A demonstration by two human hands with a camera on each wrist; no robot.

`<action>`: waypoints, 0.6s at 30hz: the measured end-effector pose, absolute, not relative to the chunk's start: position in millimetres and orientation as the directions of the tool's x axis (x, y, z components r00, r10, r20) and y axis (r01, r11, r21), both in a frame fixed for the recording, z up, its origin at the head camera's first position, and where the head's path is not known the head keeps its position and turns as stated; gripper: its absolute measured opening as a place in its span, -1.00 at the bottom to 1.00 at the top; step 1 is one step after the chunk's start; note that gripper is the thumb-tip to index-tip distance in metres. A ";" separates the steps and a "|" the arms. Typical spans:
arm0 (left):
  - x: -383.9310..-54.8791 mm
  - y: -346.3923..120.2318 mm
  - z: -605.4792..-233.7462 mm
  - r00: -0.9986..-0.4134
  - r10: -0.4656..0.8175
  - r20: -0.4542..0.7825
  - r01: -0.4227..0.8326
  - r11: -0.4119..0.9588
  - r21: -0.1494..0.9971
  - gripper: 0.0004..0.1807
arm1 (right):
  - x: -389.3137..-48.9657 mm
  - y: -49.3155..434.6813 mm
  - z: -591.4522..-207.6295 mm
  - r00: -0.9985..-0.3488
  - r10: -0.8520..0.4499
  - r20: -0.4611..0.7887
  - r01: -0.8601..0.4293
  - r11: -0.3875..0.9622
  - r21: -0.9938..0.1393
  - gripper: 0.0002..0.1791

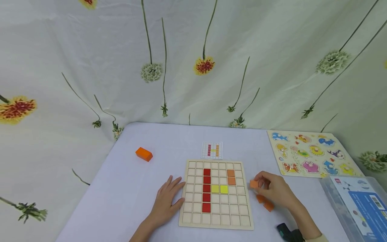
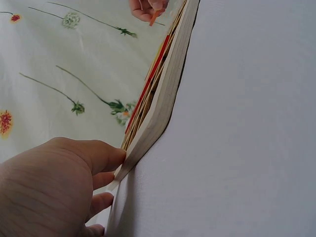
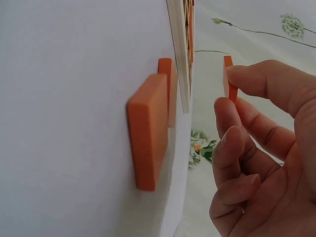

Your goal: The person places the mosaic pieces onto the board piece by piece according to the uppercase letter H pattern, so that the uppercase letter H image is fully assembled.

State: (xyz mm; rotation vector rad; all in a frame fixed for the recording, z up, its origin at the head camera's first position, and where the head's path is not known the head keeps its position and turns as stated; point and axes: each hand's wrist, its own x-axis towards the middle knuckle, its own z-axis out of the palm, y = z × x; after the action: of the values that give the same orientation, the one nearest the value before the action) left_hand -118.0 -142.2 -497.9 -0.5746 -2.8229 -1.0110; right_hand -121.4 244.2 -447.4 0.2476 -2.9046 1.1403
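A wooden grid board (image 1: 216,227) lies on the white table. It holds a column of red tiles (image 1: 206,197), two yellow tiles (image 1: 223,189) side by side and two orange tiles (image 1: 231,180) at its upper right. My left hand (image 1: 164,205) rests at the board's left side, thumb and fingers relaxed against the edge in the left wrist view. Off the right edge, my right hand (image 1: 273,190) pinches a thin square orange tile (image 3: 229,79) between thumb and fingers. Beneath that hand, two loose orange tiles (image 3: 150,133) lie on the table.
A small pattern card (image 1: 212,150) lies just behind the board. An orange block (image 1: 143,154) stands at the back left. To the right are an animal puzzle board (image 1: 297,153) and a clear plastic case (image 1: 329,198). A black object (image 1: 285,232) is near my right wrist.
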 end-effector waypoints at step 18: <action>-117.1 -142.4 -497.8 -0.926 0.316 0.205 0.375 0.715 0.590 -0.45 | -133.0 218.3 -435.2 -0.972 -0.229 0.042 -0.198 0.718 -0.668 -0.77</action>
State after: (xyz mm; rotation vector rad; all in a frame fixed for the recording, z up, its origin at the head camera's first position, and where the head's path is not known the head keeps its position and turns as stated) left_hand -117.1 -142.4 -497.8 -0.5711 -2.8255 -1.0025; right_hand -133.0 218.3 -435.2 0.3673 -2.9516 1.1396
